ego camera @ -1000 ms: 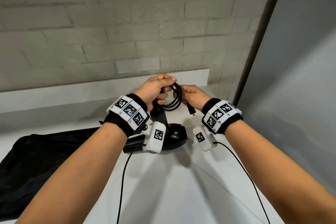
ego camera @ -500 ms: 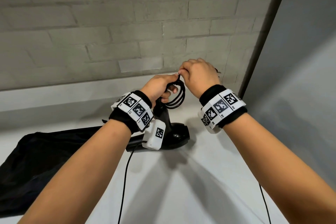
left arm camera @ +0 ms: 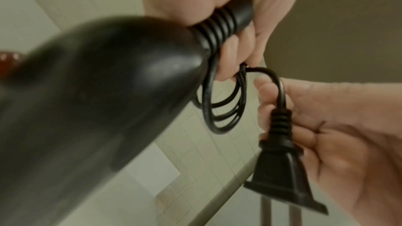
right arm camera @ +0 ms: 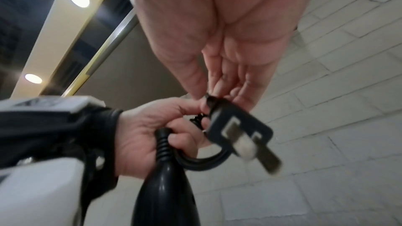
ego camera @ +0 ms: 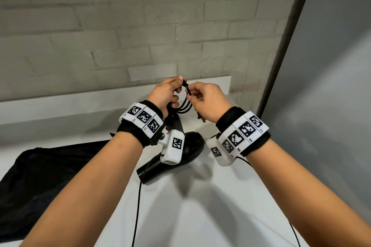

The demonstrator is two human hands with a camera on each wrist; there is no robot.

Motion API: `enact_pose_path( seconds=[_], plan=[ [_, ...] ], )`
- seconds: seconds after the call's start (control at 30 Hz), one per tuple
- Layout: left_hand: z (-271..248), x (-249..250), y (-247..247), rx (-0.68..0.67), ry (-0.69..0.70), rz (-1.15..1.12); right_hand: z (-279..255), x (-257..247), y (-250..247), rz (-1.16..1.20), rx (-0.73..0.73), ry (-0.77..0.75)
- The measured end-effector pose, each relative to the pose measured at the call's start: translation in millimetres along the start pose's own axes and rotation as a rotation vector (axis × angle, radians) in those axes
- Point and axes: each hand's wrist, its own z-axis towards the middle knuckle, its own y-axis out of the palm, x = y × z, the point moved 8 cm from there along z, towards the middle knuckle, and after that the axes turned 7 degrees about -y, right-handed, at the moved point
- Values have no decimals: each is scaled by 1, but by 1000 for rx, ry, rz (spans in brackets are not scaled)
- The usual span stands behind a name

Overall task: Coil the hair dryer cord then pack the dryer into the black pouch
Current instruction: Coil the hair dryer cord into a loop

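Cord (ego camera: 183,104) loops bunched in left hand (ego camera: 164,94) fingers with dryer (ego camera: 180,152) handle; right hand (ego camera: 206,100) pinches cord near plug (left arm camera: 280,166).

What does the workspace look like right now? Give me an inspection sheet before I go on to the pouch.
Surface: white counter, pouch on its left part.
Job's things: hair dryer held above the counter by its handle end; cord gathered in loops; plug free at the end; black pouch lies flat, mouth not visible.
Clutter: nothing seen.
Grippers: left hand grips the handle end and loops; right hand pinches the cord just above the plug.
Cables: thin black wrist-camera leads hang below both wrists.
Surroundings: pale brick wall, grey panel at right.
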Motion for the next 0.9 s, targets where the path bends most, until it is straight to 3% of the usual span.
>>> enact_pose_path(
  seconds=[0.17,0.43,0.67,0.9],
  plan=[
    [1,0,-2,3,-6,-61,-4,9,0,23,-170,41],
    [1,0,-5,57,-14,-9,6,-4,-10,211,32,-27],
    [-1,0,-4,80,1,21,6,2,-5,241,246,-54],
    [-3,-3,1,57,-28,-4,4,7,4,338,284,-75]
  ],
)
